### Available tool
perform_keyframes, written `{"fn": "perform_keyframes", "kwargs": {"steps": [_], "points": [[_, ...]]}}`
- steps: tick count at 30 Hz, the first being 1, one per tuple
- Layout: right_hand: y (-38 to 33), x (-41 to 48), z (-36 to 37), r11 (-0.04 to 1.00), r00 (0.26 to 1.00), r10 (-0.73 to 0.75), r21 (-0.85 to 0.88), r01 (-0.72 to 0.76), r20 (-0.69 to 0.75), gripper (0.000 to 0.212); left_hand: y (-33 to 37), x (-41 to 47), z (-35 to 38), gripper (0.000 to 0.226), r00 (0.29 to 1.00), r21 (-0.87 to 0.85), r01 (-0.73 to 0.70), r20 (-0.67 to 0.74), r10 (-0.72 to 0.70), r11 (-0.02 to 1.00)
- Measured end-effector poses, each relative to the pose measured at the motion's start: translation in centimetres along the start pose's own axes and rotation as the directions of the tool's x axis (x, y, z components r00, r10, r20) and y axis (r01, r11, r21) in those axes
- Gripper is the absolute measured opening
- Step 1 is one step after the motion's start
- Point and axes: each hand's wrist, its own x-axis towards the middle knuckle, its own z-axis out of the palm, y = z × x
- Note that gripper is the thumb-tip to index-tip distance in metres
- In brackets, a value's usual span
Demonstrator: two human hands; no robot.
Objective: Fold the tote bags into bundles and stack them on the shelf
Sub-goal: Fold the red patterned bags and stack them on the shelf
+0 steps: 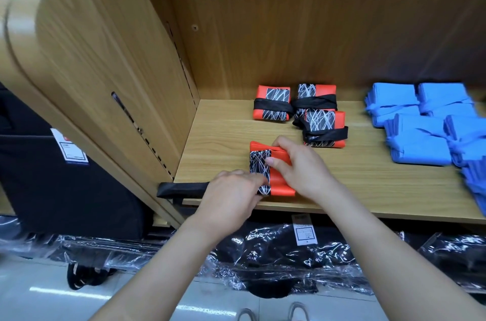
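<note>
One view, head. Orange bag point(281, 185) lies folded at front-left of shelf point(342, 181), close to its edge, within easy reach. Right hand point(299, 168) clamps bag, thumb on patterned panel, fingers curled over far edge, likely to stop folds springing open. Left hand point(231, 197) grips black strap point(181, 187) at bag's near corner. Strap trails left past shelf edge, probably drawn out ready for wrapping round. Three tied orange bundles point(273, 102) sit behind. Blue bundles point(418, 134) grouped to right, well apart, seemingly sorted by colour. Wrap not yet done.
</note>
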Motion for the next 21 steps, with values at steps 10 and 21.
{"fn": "perform_keyframes", "kwargs": {"steps": [10, 21], "points": [[-1.3, -2.3, -0.6, 0.889, 0.978, 0.111, 0.422, -0.178, 0.179, 0.050, -0.1, 1.6, -0.9, 0.037, 0.984, -0.297, 0.167, -0.007, -0.177, 0.940], [-1.8, -4.3, -1.0, 0.916, 0.963, -0.143, 0.337, 0.216, -0.227, 0.009, 1.0, 0.3, -3.1, 0.069, 0.985, -0.397, 0.074, -0.117, -0.131, 0.915]]}}
